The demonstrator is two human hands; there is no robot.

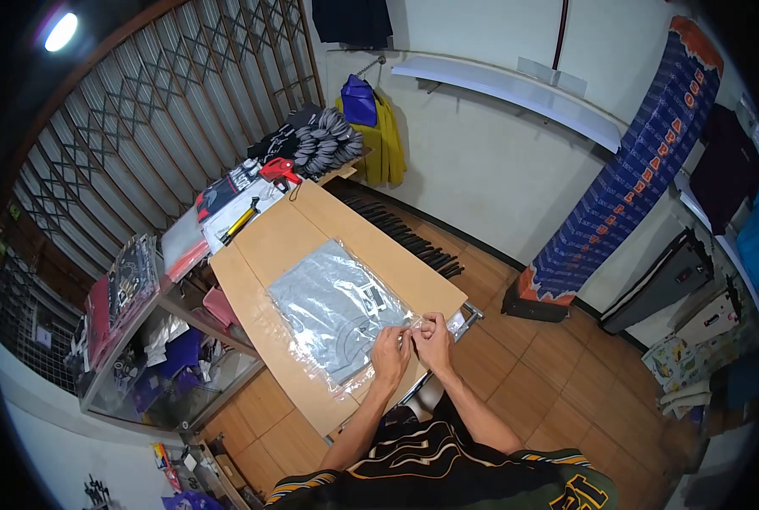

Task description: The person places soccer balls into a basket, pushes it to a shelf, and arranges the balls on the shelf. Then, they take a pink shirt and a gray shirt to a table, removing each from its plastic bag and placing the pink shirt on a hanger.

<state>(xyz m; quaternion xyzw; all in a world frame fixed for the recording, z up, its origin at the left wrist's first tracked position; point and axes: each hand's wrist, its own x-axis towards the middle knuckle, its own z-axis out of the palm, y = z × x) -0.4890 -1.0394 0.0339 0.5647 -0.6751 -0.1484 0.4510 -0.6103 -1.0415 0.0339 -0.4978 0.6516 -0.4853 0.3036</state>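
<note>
A folded grey shirt in a clear plastic bag (324,297) lies flat on the brown tabletop (311,204). At the bag's right corner, near the table's front edge, my left hand (390,353) and my right hand (433,340) meet with their fingers pinched together. Both hold the edge of the plastic bag between the fingertips. A dark label shows on the shirt through the plastic.
A red tagging gun (279,171) and a yellow cutter (242,219) lie beyond the table's far left side. A glass display case (171,365) stands left. A tall blue wrapped column (622,170) stands right, near hanging clothes.
</note>
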